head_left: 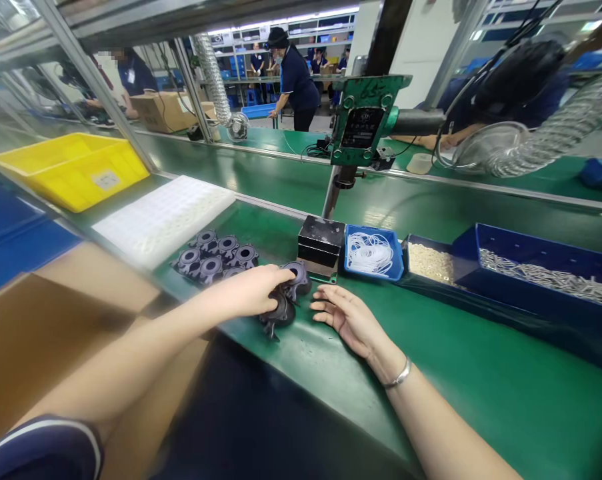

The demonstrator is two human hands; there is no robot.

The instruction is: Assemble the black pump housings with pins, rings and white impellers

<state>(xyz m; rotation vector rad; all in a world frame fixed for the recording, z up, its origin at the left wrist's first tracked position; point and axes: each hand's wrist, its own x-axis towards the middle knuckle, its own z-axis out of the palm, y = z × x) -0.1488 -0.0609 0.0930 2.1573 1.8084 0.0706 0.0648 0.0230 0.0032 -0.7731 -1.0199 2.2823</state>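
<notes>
My left hand [261,290] is closed on a dark round housing [279,310], thumb and fingers gripping its edge; a second dark housing [297,277] lies right against those fingers. Just to the right, my right hand [343,317] hovers over the green bench, holding nothing, its fingers bent and a little apart. Several more ring-shaped dark housings [211,267] stand in rows left of my left hand, partly hidden behind it. Beyond my hands sits a black block [321,240] under the green press head [365,123].
A blue bin [398,267] contains white rings; beside it are a bin of small cream-coloured parts [428,260] and a long blue bin of metal pins [481,233]. A white foam tray [163,213] and a yellow crate [75,180] are leftward. An open cardboard box [55,333] stands nearest me.
</notes>
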